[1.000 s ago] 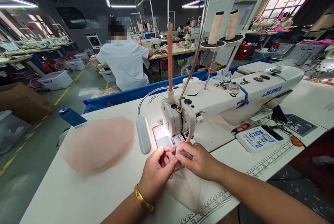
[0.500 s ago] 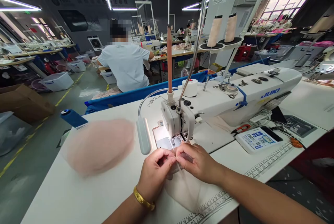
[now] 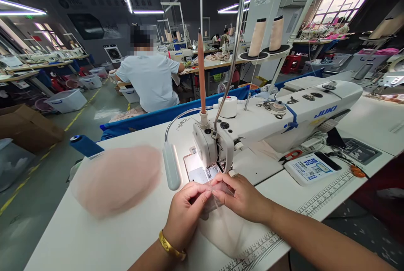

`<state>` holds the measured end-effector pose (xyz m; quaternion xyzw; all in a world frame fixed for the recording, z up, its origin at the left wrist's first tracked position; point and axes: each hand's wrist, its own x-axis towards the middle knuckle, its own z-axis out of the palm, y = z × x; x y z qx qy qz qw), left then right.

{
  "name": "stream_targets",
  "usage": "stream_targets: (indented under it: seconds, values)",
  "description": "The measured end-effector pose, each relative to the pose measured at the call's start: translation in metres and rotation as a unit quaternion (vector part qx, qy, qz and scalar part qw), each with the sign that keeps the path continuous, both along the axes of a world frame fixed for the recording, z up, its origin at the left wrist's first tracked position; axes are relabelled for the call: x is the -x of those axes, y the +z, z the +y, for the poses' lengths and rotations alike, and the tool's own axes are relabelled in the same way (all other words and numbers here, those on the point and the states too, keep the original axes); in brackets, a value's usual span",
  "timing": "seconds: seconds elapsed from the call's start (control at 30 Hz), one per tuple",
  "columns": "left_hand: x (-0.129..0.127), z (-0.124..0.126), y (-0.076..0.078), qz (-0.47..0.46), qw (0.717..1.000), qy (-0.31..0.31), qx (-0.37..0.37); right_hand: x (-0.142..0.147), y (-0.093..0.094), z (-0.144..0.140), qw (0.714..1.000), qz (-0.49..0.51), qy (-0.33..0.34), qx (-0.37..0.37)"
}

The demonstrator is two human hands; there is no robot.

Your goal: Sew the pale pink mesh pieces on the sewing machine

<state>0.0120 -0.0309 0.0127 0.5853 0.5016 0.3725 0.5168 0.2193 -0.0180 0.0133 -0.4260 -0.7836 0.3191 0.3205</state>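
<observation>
Both hands meet over the near edge of the white table (image 3: 94, 237), directly in front of the sewing machine (image 3: 277, 119). The left hand (image 3: 184, 216), with a gold bangle (image 3: 172, 246) at the wrist, has thumb and forefinger pressed together on the upper edge of a sheer pale-pink mesh piece (image 3: 225, 229). The right hand (image 3: 243, 197) pinches the same edge just beside it, so that the fingertips of the two hands nearly touch. The pinched edge is lifted slightly; the rest of the mesh hangs and lies below the grip, spread flat on the table toward the printed ruler strip (image 3: 261, 245) at the table edge.

Just beyond the grip is the machine's needle area (image 3: 210, 172) under its lit head; the mesh edge is near it, but whether it touches cannot be told. A grey lamp bar (image 3: 171, 166) lies just left of the needle plate. Well left of the grip sits a stack of pink mesh pieces (image 3: 116, 178). Right of the grip lie a white printed pad (image 3: 311, 168) and red-handled snips (image 3: 292, 155). Behind the machine, thread cones (image 3: 267, 35) stand on a rack, and a person in a light shirt (image 3: 151, 79) sits at another table, facing away.
</observation>
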Motion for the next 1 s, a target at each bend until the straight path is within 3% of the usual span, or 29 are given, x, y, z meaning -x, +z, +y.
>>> stream_targets:
  seconds: [0.3, 0.67, 0.83, 1.0]
  values:
    - [-0.007, 0.000, 0.004, 0.063, 0.994, -0.002, -0.088, 0.002, -0.001, -0.001, 1.000, 0.003, 0.019, -0.008]
    - [-0.011, -0.002, -0.005, -0.072, 0.995, -0.023, 0.060, 0.002, 0.000, -0.003, 1.000, 0.009, 0.023, -0.015]
    - [-0.012, -0.001, -0.004, -0.076, 0.995, -0.001, 0.070, 0.003, 0.002, -0.003, 1.000, 0.014, 0.022, -0.009]
    - [-0.014, -0.001, 0.004, -0.062, 0.998, 0.001, 0.013, 0.003, 0.002, -0.004, 0.999, 0.016, 0.029, -0.004]
